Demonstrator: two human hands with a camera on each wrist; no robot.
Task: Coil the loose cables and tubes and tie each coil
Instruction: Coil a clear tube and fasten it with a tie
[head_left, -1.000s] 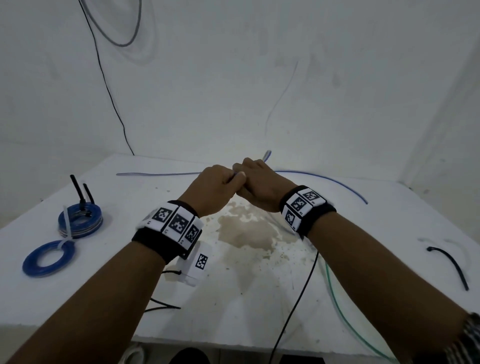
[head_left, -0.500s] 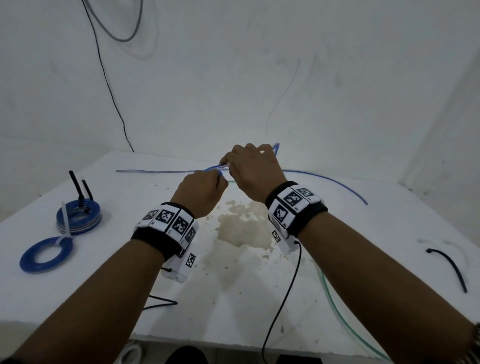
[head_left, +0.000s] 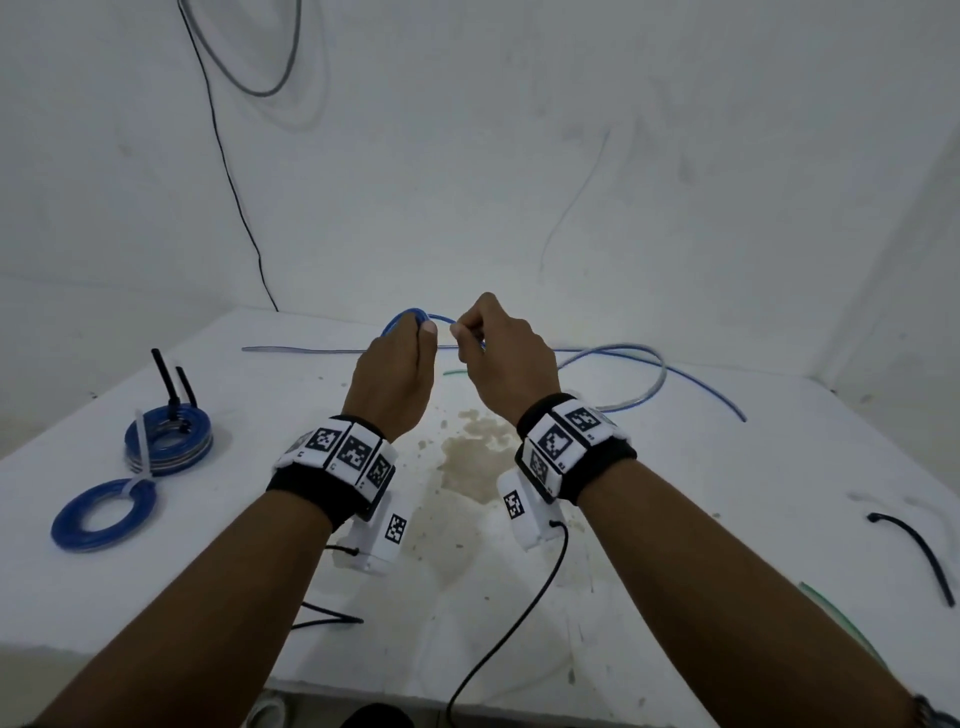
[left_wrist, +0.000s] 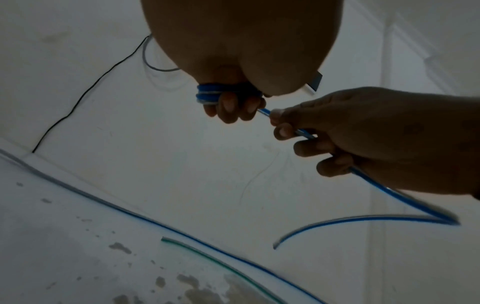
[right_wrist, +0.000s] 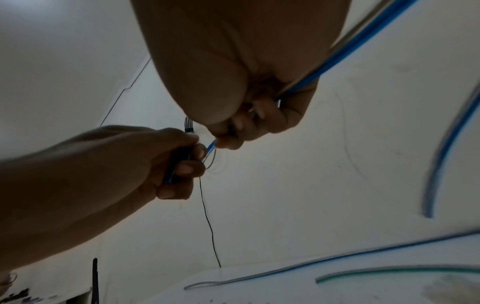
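Note:
My left hand (head_left: 402, 358) is raised above the white table (head_left: 675, 519) and grips a small coil of blue tube (head_left: 402, 318), whose turns wrap its fingers (left_wrist: 207, 95). Just to its right my right hand (head_left: 498, 348) pinches the same blue tube (left_wrist: 302, 131) between thumb and fingers. The free length of the tube (head_left: 649, 364) trails off to the right in a loop over the table. A second long blue tube (head_left: 311, 350) lies straight along the table's far side. A green tube (left_wrist: 207, 257) lies below the hands.
Two tied blue coils (head_left: 106, 512) (head_left: 169, 439) sit at the table's left, the farther one with black ties sticking up. A black cable tie (head_left: 919, 556) lies at the right. Wrist-camera cables (head_left: 519, 623) hang over the near edge. White walls close in behind.
Both hands rose and drew apart. A coil now shows in the left hand, and the tube's free length has swung into a loop at the right.

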